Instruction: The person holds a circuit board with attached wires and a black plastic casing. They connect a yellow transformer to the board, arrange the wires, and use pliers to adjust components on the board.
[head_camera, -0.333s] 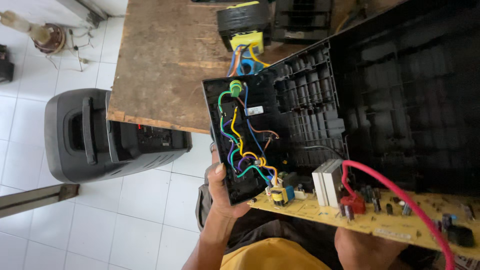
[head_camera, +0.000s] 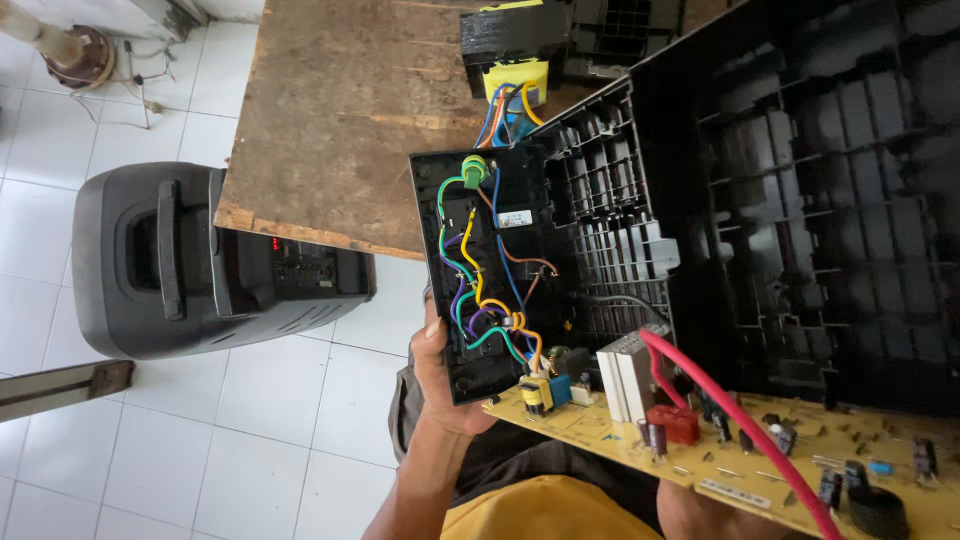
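Note:
My left hand (head_camera: 440, 385) grips the lower left edge of an open black plastic casing (head_camera: 790, 200), its ribbed inside facing me. The casing's end panel (head_camera: 470, 290) carries green, yellow, purple, blue and brown wires. A yellow circuit board (head_camera: 740, 450) with capacitors, a small transformer and a white heat sink (head_camera: 628, 372) hangs at the casing's lower edge. A thick red wire (head_camera: 750, 425) runs across the board. My right hand is hidden under the board; only a bit of forearm (head_camera: 700, 515) shows.
A worn wooden table (head_camera: 350, 110) lies behind the casing, with a black-and-yellow transformer (head_camera: 515, 45) wired to it. A black portable speaker (head_camera: 200, 260) stands on the white tiled floor at left. A metal bar (head_camera: 60, 385) lies lower left.

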